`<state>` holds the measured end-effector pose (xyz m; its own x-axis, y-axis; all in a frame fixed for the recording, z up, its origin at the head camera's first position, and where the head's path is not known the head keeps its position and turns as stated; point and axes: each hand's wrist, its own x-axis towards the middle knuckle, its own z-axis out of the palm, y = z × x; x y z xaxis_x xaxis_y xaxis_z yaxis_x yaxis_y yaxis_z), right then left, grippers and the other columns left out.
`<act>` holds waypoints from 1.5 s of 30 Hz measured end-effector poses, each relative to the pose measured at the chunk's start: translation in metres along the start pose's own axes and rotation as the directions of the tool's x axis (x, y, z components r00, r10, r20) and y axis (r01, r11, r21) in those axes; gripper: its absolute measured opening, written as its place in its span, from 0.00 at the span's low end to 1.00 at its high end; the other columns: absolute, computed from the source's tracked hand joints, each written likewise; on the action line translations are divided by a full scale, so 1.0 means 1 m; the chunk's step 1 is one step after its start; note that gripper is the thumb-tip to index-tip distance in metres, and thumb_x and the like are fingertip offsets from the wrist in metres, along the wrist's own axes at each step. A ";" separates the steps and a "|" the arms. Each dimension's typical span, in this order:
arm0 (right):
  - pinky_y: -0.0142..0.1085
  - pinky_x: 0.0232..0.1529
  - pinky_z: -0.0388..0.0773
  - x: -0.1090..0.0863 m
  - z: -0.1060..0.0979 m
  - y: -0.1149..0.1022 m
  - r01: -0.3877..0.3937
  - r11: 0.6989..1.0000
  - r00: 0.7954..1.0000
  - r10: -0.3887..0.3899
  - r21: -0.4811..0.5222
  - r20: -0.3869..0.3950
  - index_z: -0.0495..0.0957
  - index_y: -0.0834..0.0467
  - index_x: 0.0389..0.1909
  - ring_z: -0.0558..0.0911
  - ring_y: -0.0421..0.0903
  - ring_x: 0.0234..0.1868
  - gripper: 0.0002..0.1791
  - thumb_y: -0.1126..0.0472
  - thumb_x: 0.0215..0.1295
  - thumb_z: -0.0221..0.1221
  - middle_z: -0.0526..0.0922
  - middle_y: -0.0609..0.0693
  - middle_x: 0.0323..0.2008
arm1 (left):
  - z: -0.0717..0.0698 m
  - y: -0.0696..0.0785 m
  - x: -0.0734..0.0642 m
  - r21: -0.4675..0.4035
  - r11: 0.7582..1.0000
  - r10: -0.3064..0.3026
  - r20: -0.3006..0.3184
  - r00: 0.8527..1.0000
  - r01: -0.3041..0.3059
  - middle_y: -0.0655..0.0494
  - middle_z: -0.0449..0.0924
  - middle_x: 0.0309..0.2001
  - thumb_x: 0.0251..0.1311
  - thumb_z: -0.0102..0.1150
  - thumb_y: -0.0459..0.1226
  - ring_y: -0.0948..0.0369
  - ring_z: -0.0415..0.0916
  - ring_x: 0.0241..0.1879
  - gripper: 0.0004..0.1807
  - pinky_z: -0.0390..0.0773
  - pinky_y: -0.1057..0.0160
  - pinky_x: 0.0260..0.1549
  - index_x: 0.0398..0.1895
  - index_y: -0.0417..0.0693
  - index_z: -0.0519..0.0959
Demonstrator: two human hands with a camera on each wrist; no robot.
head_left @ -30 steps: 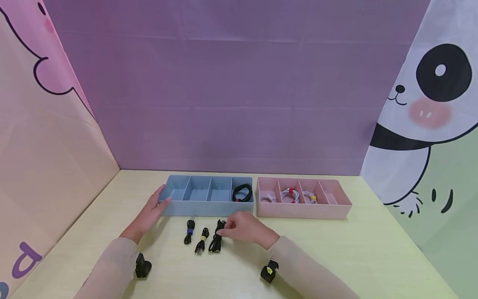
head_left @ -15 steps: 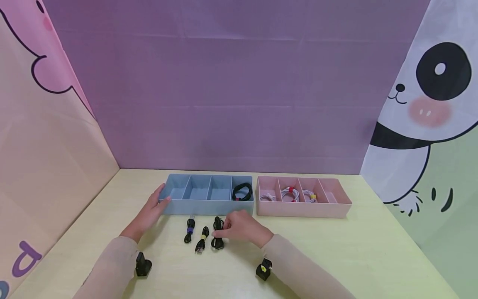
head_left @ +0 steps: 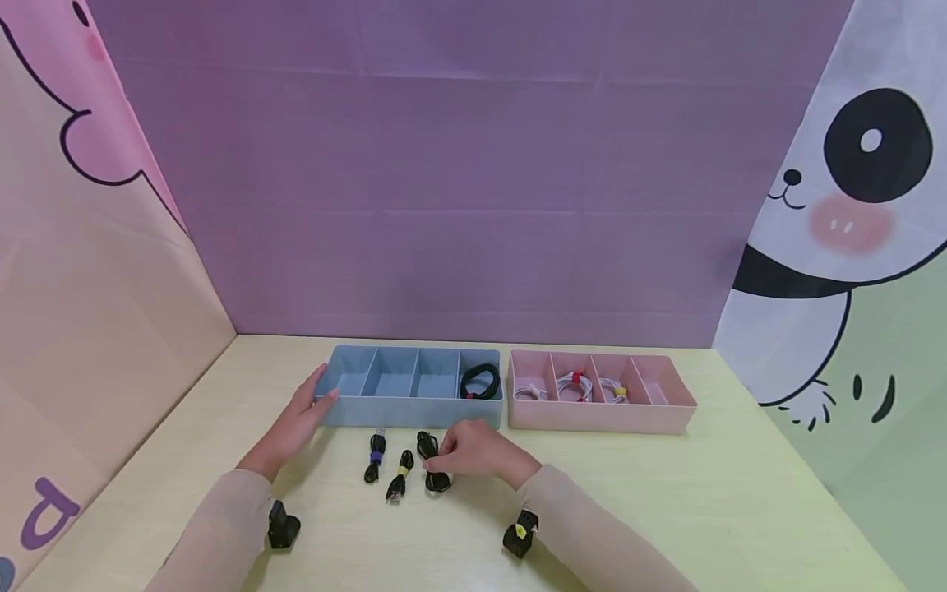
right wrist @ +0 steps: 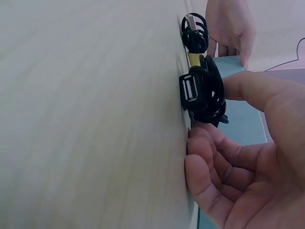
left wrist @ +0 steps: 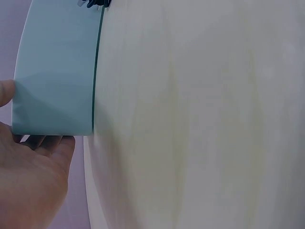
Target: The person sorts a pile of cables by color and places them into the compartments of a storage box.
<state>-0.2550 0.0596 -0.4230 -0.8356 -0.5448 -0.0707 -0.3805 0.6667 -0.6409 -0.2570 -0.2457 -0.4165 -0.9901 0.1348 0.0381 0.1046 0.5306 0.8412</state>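
Observation:
My right hand pinches a bundled black USB cable at the table surface. The right wrist view shows the cable's USB socket facing the camera, with the thumb against the coil and curled fingers below. To the left lie two more black cables, one with a yellow tie and one with a purple tie. My left hand grips the left end of the blue divided box, thumb at the front corner and fingers along the end wall. A coiled black cable sits in its rightmost compartment.
Beside the blue box stands a pink divided box; coiled white cables occupy its three left compartments. Both boxes are towards the back of the pale wooden table. A purple backdrop rises behind, with printed panels at both sides.
The right hand has shifted slightly left and turned the black USB cable, whose far end now leans left. The left hand and both boxes stay in place.

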 end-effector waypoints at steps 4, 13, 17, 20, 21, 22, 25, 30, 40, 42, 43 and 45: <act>0.28 0.22 0.64 -0.001 0.000 0.000 0.002 1.000 1.000 -0.002 0.005 -0.014 0.81 0.49 0.19 0.67 0.35 0.18 0.15 0.48 0.59 0.69 0.74 0.38 0.15 | 0.000 0.000 0.000 0.003 1.000 -0.001 0.000 1.000 0.001 0.31 0.28 0.78 0.78 0.37 0.55 0.33 0.28 0.75 0.44 0.37 0.29 0.67 0.80 0.41 0.30; 0.28 0.24 0.67 -0.004 -0.002 0.000 0.025 1.000 0.999 -0.025 0.015 -0.020 0.81 0.50 0.23 0.70 0.35 0.19 0.12 0.48 0.59 0.69 0.77 0.39 0.17 | 0.001 0.000 0.000 0.004 1.000 0.005 -0.009 1.000 -0.005 0.31 0.28 0.78 0.79 0.37 0.54 0.34 0.28 0.75 0.44 0.37 0.30 0.68 0.80 0.40 0.31; 0.29 0.23 0.69 -0.005 -0.003 -0.001 0.032 0.999 0.999 -0.031 0.029 -0.019 0.81 0.50 0.23 0.72 0.36 0.18 0.12 0.49 0.60 0.69 0.78 0.40 0.17 | 0.001 -0.001 0.000 0.004 1.000 0.002 -0.011 1.000 -0.002 0.31 0.28 0.78 0.79 0.37 0.54 0.33 0.28 0.75 0.44 0.37 0.30 0.68 0.80 0.40 0.31; 0.29 0.23 0.70 -0.006 -0.005 -0.003 0.033 0.998 0.999 -0.033 0.053 -0.011 0.82 0.50 0.24 0.74 0.37 0.18 0.12 0.50 0.60 0.69 0.80 0.42 0.17 | 0.001 -0.001 0.000 0.003 1.000 0.001 -0.011 1.000 -0.001 0.31 0.28 0.78 0.79 0.37 0.54 0.34 0.28 0.75 0.44 0.37 0.30 0.68 0.80 0.40 0.31; 0.30 0.23 0.71 -0.006 -0.005 -0.003 0.034 0.998 0.999 -0.033 0.060 -0.010 0.82 0.51 0.24 0.74 0.37 0.19 0.11 0.50 0.60 0.69 0.80 0.43 0.17 | 0.001 -0.001 0.000 0.002 1.000 0.000 -0.010 1.000 0.000 0.31 0.28 0.78 0.79 0.37 0.54 0.34 0.28 0.75 0.44 0.36 0.30 0.68 0.80 0.40 0.31; 0.30 0.23 0.71 -0.006 -0.006 -0.004 0.036 0.997 0.999 -0.035 0.065 -0.010 0.82 0.51 0.25 0.74 0.37 0.19 0.11 0.50 0.60 0.69 0.80 0.43 0.18 | 0.001 -0.001 0.000 0.002 1.000 -0.001 -0.011 1.000 0.001 0.31 0.28 0.78 0.79 0.37 0.54 0.34 0.28 0.75 0.44 0.36 0.30 0.68 0.80 0.40 0.31; 0.29 0.24 0.70 -0.006 -0.008 -0.005 0.044 0.996 0.999 -0.044 0.073 -0.010 0.82 0.51 0.26 0.74 0.37 0.20 0.10 0.51 0.60 0.69 0.80 0.41 0.19 | 0.000 0.000 0.000 -0.001 1.000 0.003 -0.012 1.000 -0.003 0.31 0.28 0.78 0.79 0.37 0.54 0.34 0.28 0.75 0.43 0.37 0.30 0.68 0.80 0.40 0.31; 0.30 0.27 0.73 -0.005 -0.009 -0.004 0.056 0.997 0.998 -0.054 0.061 -0.024 0.82 0.51 0.29 0.76 0.36 0.24 0.10 0.50 0.60 0.69 0.80 0.38 0.24 | 0.000 -0.002 0.001 -0.005 1.000 0.010 -0.024 1.000 -0.010 0.31 0.29 0.78 0.79 0.38 0.54 0.34 0.29 0.75 0.43 0.38 0.30 0.68 0.80 0.39 0.32; 0.32 0.31 0.77 -0.008 -0.018 -0.007 0.089 0.994 0.995 -0.086 0.062 -0.051 0.82 0.52 0.33 0.79 0.36 0.29 0.12 0.48 0.62 0.68 0.82 0.39 0.29 | 0.001 -0.002 0.001 0.002 1.000 0.028 -0.014 0.999 -0.028 0.28 0.30 0.77 0.79 0.38 0.51 0.32 0.30 0.75 0.42 0.39 0.30 0.68 0.79 0.37 0.32; 0.32 0.32 0.77 -0.009 -0.020 -0.009 0.101 0.993 0.993 -0.098 0.066 -0.059 0.82 0.53 0.34 0.79 0.36 0.30 0.12 0.48 0.62 0.68 0.83 0.39 0.29 | 0.001 -0.002 0.000 0.002 1.000 0.024 -0.012 1.000 -0.024 0.29 0.29 0.77 0.80 0.38 0.50 0.32 0.30 0.75 0.42 0.39 0.30 0.68 0.80 0.38 0.32; 0.32 0.32 0.77 -0.009 -0.021 -0.009 0.108 0.992 0.992 -0.104 0.066 -0.065 0.82 0.54 0.34 0.79 0.36 0.30 0.12 0.49 0.61 0.68 0.83 0.40 0.29 | 0.000 -0.001 0.001 0.000 1.000 0.024 -0.011 1.000 -0.024 0.29 0.29 0.77 0.80 0.38 0.50 0.32 0.30 0.75 0.42 0.39 0.30 0.68 0.80 0.38 0.31; 0.32 0.33 0.77 -0.008 -0.023 -0.010 0.116 0.991 0.991 -0.111 0.067 -0.074 0.82 0.54 0.35 0.79 0.36 0.30 0.12 0.49 0.62 0.68 0.83 0.40 0.29 | 0.000 -0.001 0.001 -0.004 1.000 0.022 -0.010 1.000 -0.022 0.29 0.29 0.77 0.80 0.38 0.49 0.32 0.30 0.75 0.41 0.39 0.29 0.68 0.80 0.38 0.31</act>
<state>-0.2532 0.0691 -0.3980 -0.8153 -0.5762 0.0571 -0.4472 0.5639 -0.6943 -0.2580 -0.2462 -0.4176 -0.9885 0.1381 0.0614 0.1256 0.5243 0.8423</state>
